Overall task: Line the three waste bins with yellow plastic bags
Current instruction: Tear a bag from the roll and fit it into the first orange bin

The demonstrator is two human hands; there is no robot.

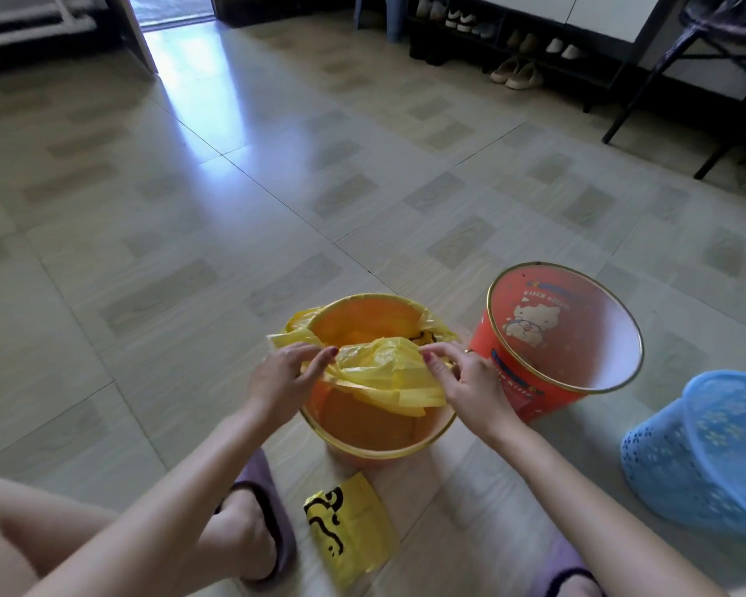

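Yellow bag (375, 368) half-fitted on orange bin (380, 428), on floor (190, 209) right in front of squatting person. Far part of bag mouth already folded over far rim; near part bunched across the opening, not yet over near rim.

Left hand (283, 372) pinching bag film at bin's left side, finger and thumb together on plastic. Right hand (461, 377) pinching film at bin's right side, fingers curled on it. Both grips clamped on the bag, pulling the loose edge.

Step in hand, by judgement: bin one of three, spreading bag mouth. Next move calls for drawing the slack edge toward the near rim, stretching it open, folding it down over the rim all round, then pushing the bag body into the bin. Film looks thin, so steady even pull needed; risk of far edge slipping off if tugged too hard.

Red bin (565, 338) just right of orange bin, tilted, mouth facing camera, cartoon print visible inside, no bag. Blue basket bin (703, 454) further right of orange bin, also tilted, perforated wall, no bag. Folded yellow bag pack (349, 527) with black print flat on floor, just near side of orange bin, between two purple slippers (263, 514). Shoe rack (513, 40) well beyond orange bin, along the far wall.
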